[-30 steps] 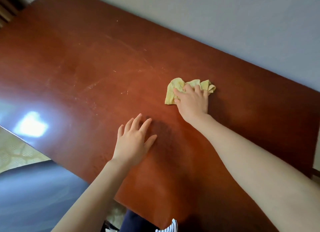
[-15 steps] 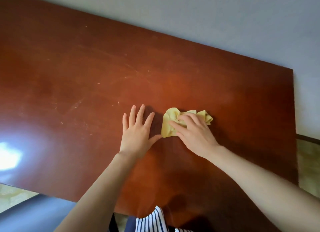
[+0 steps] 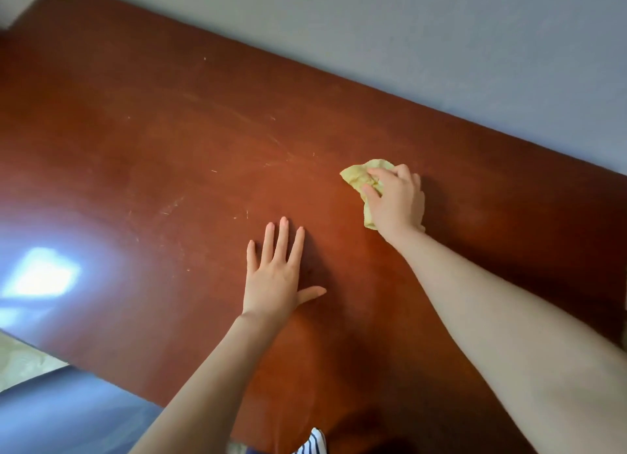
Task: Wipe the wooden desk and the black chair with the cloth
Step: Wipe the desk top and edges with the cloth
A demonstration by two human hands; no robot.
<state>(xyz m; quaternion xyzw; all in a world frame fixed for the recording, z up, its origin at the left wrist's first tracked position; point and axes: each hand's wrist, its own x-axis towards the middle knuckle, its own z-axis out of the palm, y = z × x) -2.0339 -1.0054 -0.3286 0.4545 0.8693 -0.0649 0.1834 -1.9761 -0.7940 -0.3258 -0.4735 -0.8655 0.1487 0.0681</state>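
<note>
Yellow cloth (image 3: 355,176) lies crumpled on the wooden bench (image 3: 169,141) toward its far edge — my right hand (image 3: 397,204) curls its fingers (image 3: 386,172) round it. My left hand (image 3: 275,280) rests flat nearby; fingers spread.

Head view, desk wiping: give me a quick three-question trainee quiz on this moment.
1. True or false: the left hand lies flat on the wooden desk, holding nothing.
2. Which hand grips the yellow cloth? A: left hand. B: right hand. C: neither.
3. Fill in: in the picture, the pale scratches lie to the ___ of the cloth.

Key: 1 true. 2 B. 3 left.
</note>
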